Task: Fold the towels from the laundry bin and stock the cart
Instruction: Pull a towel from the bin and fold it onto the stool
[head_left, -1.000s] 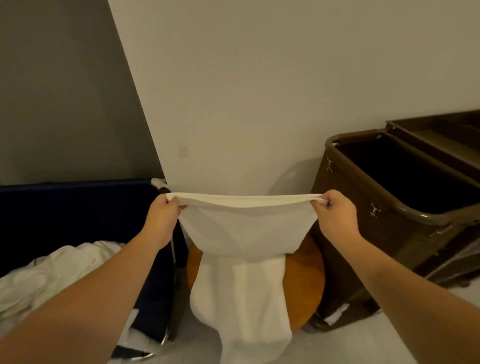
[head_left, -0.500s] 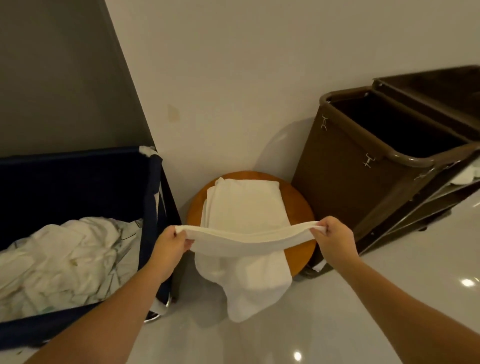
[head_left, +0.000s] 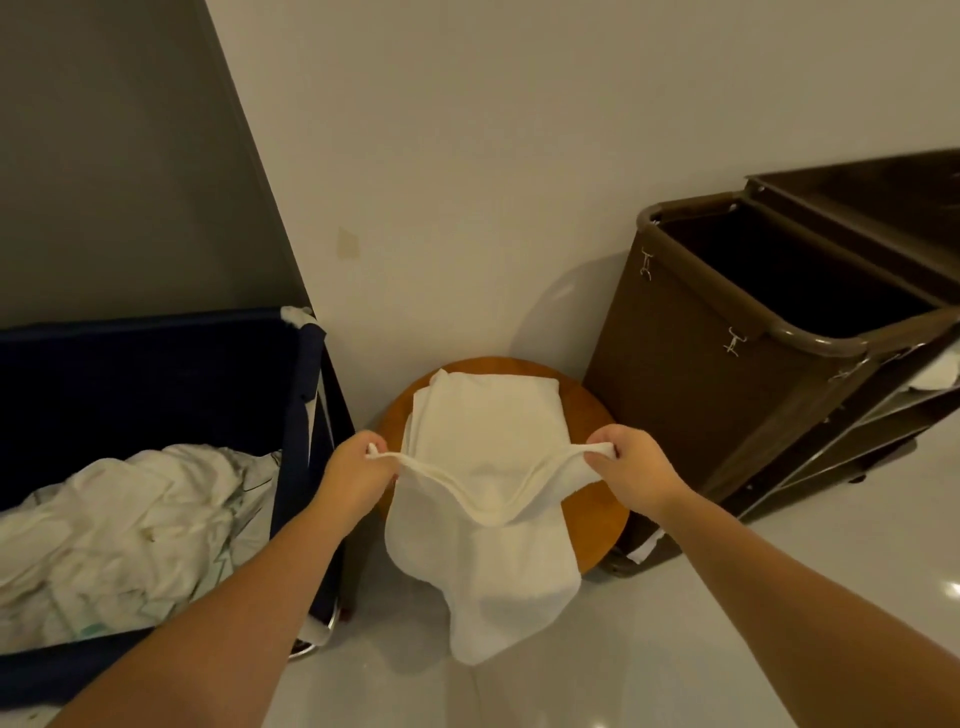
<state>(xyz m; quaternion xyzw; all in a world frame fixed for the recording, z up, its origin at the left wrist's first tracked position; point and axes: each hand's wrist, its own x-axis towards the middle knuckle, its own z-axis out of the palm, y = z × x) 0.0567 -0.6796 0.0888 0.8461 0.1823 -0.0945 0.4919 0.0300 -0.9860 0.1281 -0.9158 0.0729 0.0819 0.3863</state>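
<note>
Left hand (head_left: 358, 465): is pinching one corner of the white towel (head_left: 485, 415), fingers (head_left: 382, 441) curled tight on the hem.
Right hand (head_left: 631, 465): is gripping the opposite corner the same way, with the edge between the two hands sagging in a loose loop.
Towel: is lying across the round wooden table (head_left: 597, 499), its far part resting flat on the top and its near part hanging over the front edge toward the floor (head_left: 727, 597).
Why held so: the hands are raising the pinched edge just above the cloth, seemingly to carry it over into a fold.
Table: is serving as the folding surface, standing between bin and cart, near both.
Laundry bin (head_left: 156, 364): is sitting at the left, holding crumpled white laundry (head_left: 130, 519) likely waiting its turn.
Cart (head_left: 691, 374): is standing at the right against the wall, its top compartment looking dark.
Stage: folding is appearing to be under way; stocking is not yet begun for this towel.
</note>
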